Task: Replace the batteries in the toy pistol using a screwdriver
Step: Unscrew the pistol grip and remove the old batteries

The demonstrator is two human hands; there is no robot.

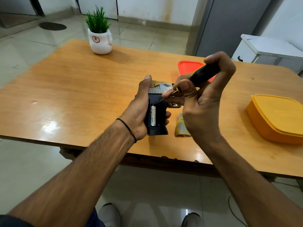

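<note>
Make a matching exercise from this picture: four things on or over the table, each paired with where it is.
Things:
1 screwdriver
2 toy pistol
3 battery
4 potted plant

Places:
A near the far edge of the table
B gripped in the right hand
C inside the pistol's open grip
D held in the left hand

Pairs: 1-B, 2-D, 3-C, 4-A

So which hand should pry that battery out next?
Probably the right hand: it holds the screwdriver, tip close to the battery, while the left hand grips the pistol.
</note>
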